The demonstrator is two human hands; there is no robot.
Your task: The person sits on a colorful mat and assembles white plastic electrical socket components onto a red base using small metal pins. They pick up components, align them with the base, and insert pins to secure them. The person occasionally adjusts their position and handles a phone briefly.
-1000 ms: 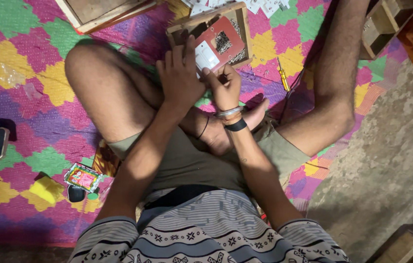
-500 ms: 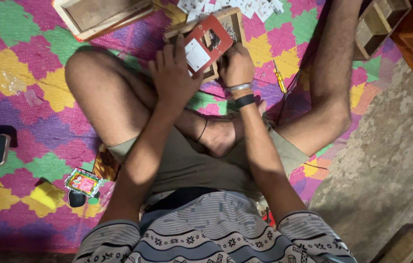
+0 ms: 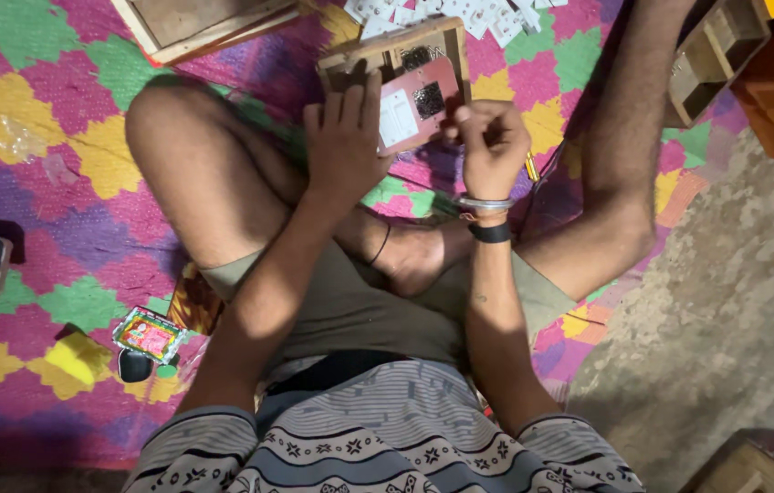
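left hand (image 3: 343, 137) gripping flat red card (image 3: 419, 105), steadying it | right hand (image 3: 494, 146) at 3 o'clock, closed, pinching its edge | both over shallow wooden tray (image 3: 392, 57)

Home floor workplace, bright patchwork mat (image 3: 31, 137) on bare concrete floor (image 3: 725, 301), wooden trays (image 3: 195, 23), small wooden shelves (image 3: 716, 55)

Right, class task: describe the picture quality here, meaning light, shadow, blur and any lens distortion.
Head view: warm, dim light; the patchwork mat in pink, green and yellow darkens toward the lower left corner. Both hands, left and right, look slightly soft, as does the red card with a white panel by them. The wide lens bows the knees outward. No strong glare shows.
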